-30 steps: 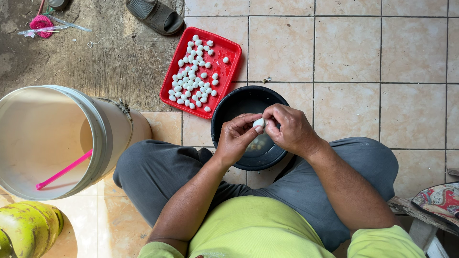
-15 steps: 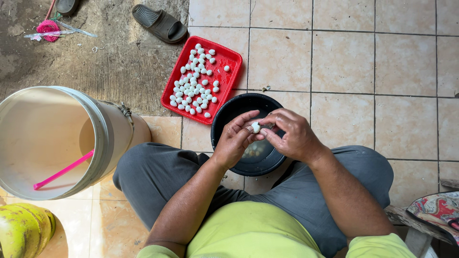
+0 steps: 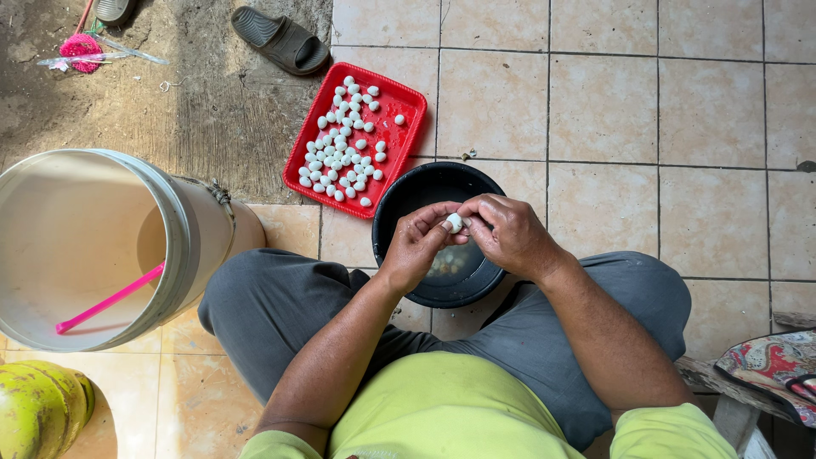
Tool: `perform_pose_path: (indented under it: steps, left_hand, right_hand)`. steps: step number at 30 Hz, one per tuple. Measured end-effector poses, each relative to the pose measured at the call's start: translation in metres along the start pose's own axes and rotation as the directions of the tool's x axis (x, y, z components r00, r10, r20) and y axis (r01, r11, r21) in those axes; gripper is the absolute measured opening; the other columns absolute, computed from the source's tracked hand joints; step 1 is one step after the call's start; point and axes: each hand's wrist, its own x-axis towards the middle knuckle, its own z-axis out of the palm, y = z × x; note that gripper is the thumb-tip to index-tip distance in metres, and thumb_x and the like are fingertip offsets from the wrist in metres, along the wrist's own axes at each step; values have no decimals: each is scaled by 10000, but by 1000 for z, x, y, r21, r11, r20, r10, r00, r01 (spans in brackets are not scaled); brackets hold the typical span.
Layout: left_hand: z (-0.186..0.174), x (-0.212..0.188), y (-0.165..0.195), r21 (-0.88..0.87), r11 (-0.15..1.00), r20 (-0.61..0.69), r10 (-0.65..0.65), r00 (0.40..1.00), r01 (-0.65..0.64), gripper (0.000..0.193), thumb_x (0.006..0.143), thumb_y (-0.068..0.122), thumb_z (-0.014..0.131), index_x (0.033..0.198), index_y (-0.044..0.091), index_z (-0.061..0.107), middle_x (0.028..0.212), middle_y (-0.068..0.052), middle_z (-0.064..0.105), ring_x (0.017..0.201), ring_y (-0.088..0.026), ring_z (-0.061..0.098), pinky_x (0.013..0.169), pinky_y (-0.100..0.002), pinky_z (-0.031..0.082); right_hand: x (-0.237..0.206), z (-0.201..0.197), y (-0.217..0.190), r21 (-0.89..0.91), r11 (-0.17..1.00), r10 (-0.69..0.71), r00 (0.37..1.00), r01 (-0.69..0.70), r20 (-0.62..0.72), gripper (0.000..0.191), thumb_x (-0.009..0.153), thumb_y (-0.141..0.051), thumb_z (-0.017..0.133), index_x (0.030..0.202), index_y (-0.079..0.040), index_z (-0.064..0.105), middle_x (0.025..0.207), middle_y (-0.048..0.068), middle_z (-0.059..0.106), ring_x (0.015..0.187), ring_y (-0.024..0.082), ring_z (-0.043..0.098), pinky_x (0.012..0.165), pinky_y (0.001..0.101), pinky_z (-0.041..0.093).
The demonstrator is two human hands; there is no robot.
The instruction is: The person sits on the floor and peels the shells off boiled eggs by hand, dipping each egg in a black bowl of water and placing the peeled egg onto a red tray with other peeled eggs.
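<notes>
I sit cross-legged on a tiled floor. My left hand (image 3: 418, 245) and my right hand (image 3: 506, 232) meet over a black bowl (image 3: 408, 197), and together they pinch a small white peeled egg (image 3: 455, 223) between the fingertips. Inside the bowl, below my hands, lie pale bits whose kind I cannot tell. Just beyond the bowl sits a red rectangular tray (image 3: 406, 132) holding several small white peeled eggs (image 3: 344, 149) in a loose cluster.
A large cream bucket (image 3: 191, 246) with a pink stick (image 3: 110, 297) inside stands at my left knee. Green round fruit (image 3: 42, 408) lies at the lower left. A dark sandal (image 3: 280, 38) and a pink brush (image 3: 81, 47) rest on bare concrete; patterned cloth (image 3: 769, 361) at right.
My hands stay together over the bowl, fingers shifting slightly around the white egg. The view has drifted a little; the tray and bucket have not moved.
</notes>
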Motion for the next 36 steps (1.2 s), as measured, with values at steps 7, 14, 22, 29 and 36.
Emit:
perform_pose_path:
  steps: [7, 14, 22, 29, 36]
  left_hand:
    - [0, 0, -3, -216, 976, 42, -32, 999, 41, 353, 1070, 59, 499, 1392, -73, 563, 1232, -139, 681, 1040, -194, 694, 966, -339, 591]
    - [-4, 0, 3, -525, 842, 49, -116, 992, 124, 374, 1045, 29, 428, 1387, -88, 522, 1299, -219, 640, 1090, -281, 708, 992, -371, 583]
    - [-18, 13, -5, -631, 776, -189, -161, 969, 5, 329, 1005, 11, 429, 1308, -63, 532, 1231, -228, 634, 1122, -332, 678, 1030, -426, 587]
    - [-17, 20, -17, -571, 820, -225, -183, 957, 23, 290, 1029, 34, 473, 1308, -11, 538, 1180, -166, 639, 1065, -271, 677, 948, -403, 585]
    - [-10, 38, -21, -329, 943, -443, -205, 873, 54, 254, 1022, 75, 531, 1263, 10, 570, 1116, -88, 661, 984, -170, 694, 827, -317, 618]
  right_hand:
    - [-4, 10, 8, 89, 986, 146, 989, -144, -23, 95, 950, -15, 639, 1043, -8, 621, 882, 99, 711, 782, 178, 719, 672, 322, 589]
    - [-5, 19, 35, 622, 726, 382, 924, -293, -11, 153, 1012, -54, 559, 1154, -27, 608, 971, 46, 676, 848, 74, 658, 743, 260, 592]
    - [-10, 32, 59, -143, 988, 61, 995, -48, 85, 115, 995, -63, 608, 1054, -37, 702, 1016, 82, 694, 924, 165, 677, 820, 341, 561]
    - [10, 43, 40, 373, 831, 389, 911, -412, 141, 176, 997, -192, 636, 1087, -44, 667, 985, 50, 723, 907, 98, 683, 755, 284, 593]
    - [48, 52, 56, 66, 818, 567, 820, -572, 82, 199, 1019, -160, 595, 1150, -60, 707, 988, 112, 787, 871, 193, 757, 771, 343, 604]
